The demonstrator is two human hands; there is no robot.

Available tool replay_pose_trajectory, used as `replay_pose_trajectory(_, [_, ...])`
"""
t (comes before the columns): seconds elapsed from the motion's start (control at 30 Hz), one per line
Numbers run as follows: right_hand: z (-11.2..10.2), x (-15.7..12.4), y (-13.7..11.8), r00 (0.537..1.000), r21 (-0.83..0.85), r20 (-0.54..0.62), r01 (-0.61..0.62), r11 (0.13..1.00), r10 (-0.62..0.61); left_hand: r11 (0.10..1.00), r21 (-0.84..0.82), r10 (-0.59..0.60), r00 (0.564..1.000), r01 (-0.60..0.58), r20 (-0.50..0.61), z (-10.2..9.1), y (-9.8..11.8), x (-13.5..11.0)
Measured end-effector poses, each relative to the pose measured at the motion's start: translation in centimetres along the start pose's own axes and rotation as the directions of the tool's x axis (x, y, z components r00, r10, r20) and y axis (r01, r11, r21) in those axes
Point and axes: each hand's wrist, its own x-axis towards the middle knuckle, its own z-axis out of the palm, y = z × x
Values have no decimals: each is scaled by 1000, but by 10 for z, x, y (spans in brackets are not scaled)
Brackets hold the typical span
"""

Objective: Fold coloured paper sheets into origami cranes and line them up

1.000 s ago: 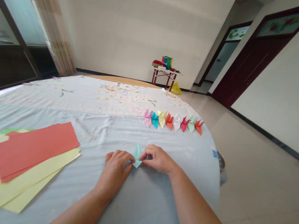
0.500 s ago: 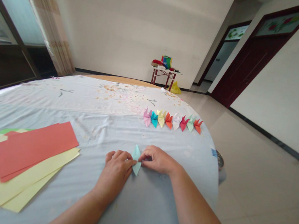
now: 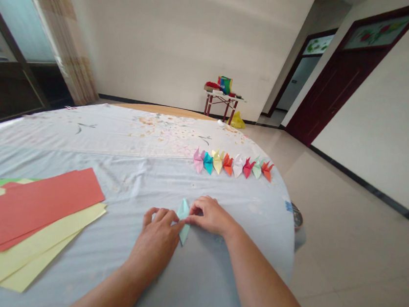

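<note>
A small folded piece of pale turquoise origami paper [image 3: 183,210], long and pointed at both ends, lies on the table in front of me. My left hand [image 3: 161,230] grips its left side, thumb and fingers closed near the middle. From the right, my right hand [image 3: 210,216] pinches the same paper between thumb and index finger. The fingertips hide the middle of the fold. Beyond my hands stands a row of several folded paper cranes [image 3: 238,165] in pink, blue, yellow, orange, white, red and pale green.
Sheets of coloured paper, with red paper [image 3: 41,209] on top of yellow paper [image 3: 51,249], are stacked at the left. A light blue tablecloth [image 3: 120,178] covers the round table. Farther back, a small side table [image 3: 223,96] holds several items.
The view has shifted slightly, so things sit a little farther left. My right fingers have come closer to my left thumb on the paper, whose upper part looks narrower.
</note>
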Motion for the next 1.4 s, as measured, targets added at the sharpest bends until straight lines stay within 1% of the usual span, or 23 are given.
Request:
replay_pose_trajectory(0.17, [1, 1, 0, 999, -4, 18, -44, 999, 44, 997, 72, 20, 1000, -21, 16, 0, 3, -2])
replay_pose_trajectory(0.3, [2, 0, -1, 997, -10, -14, -80, 997, 80, 993, 119, 15, 999, -18, 30, 3, 7, -5])
replay_pose_trajectory(0.37, [3, 1, -1, 995, -6, -21, -96, 995, 96, 991, 134, 12, 1000, -16, 27, 4, 9, -6])
replay_pose_trajectory(0.47, [4, 2, 1, 994, 25, -2, -111, 994, 111, 991, 135, 8, 1000, -10, 20, 5, 10, -7])
replay_pose_trajectory(0.6, [4, 3, 4, 994, 62, 24, -105, 993, 103, 995, 101, -4, 999, 1, 32, 2, 10, -7])
replay_pose_trajectory(0.7, [3, 4, 6, 994, 93, 44, -104, 990, 101, 998, 68, -6, 1000, 4, 19, -1, 11, -7])
replay_pose_trajectory(0.83, [2, 3, 8, 996, 92, 32, -88, 992, 85, 1000, 1, -13, 1000, 13, -7, -2, 7, -6])
replay_pose_trajectory(0.97, [1, 1, 10, 998, 168, 3, -56, 984, 57, 989, -107, -112, 991, 105, -66, 3, -5, -1])
replay_pose_trajectory(1.03, [1, 0, 11, 998, 190, -28, -51, 980, 58, 982, -129, -156, 981, 142, -112, 5, -11, 1])
replay_pose_trajectory(1.1, [1, 0, 10, 996, 165, -60, -51, 985, 62, 980, -132, -168, 976, 150, -140, 6, -15, 2])
replay_pose_trajectory(1.2, [2, 1, 7, 994, 61, -95, -47, 997, 53, 984, -140, -130, 981, 110, -144, 5, -13, 2])
replay_pose_trajectory(1.3, [3, 2, 2, 993, -57, -113, -43, 997, 36, 990, -129, -70, 992, 57, -102, 3, -7, 0])
replay_pose_trajectory(1.4, [4, 2, -2, 993, -117, -109, -52, 992, 39, 993, -110, -51, 997, 45, -55, 0, -3, 0])
